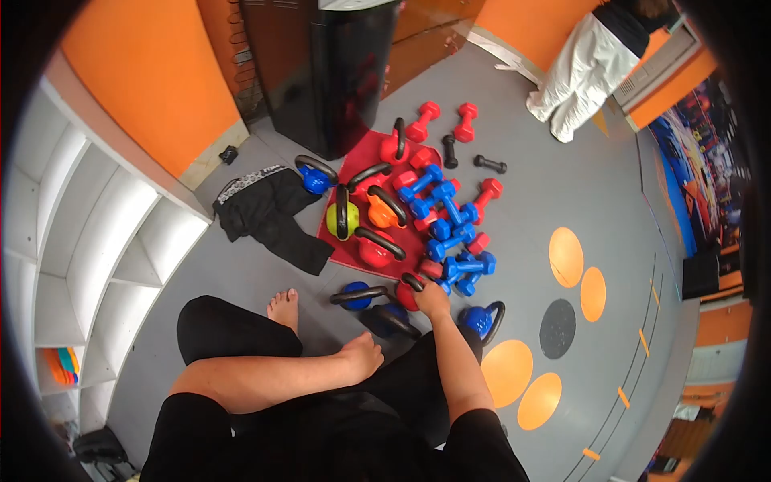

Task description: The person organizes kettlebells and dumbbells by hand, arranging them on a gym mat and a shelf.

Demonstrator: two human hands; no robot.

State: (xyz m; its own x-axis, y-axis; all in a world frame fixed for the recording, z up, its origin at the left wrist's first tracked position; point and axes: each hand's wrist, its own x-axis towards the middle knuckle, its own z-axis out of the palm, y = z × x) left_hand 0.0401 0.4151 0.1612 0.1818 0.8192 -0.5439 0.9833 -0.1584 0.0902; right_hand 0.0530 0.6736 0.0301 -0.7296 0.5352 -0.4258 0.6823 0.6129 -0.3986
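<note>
My right hand (432, 300) is closed on the black handle of a small red kettlebell (406, 296). Blue kettlebells (356, 295) stand just left of it, and another blue one (477, 321) is to its right. My left hand (360, 359) is low between my bent legs, by a bare foot; its fingers cannot be made out clearly. On the red mat (347, 251) are a yellow-green kettlebell (342, 219), an orange one (382, 210) and red ones (375, 251). Blue dumbbells (451, 241) lie heaped at the mat's right edge.
Black clothing (273, 217) lies left of the mat. White shelves (140, 241) line the left side. A black cabinet (345, 80) stands behind. Red dumbbells (466, 122) and black ones (490, 164) lie farther off. A person in white trousers (582, 72) is at the upper right.
</note>
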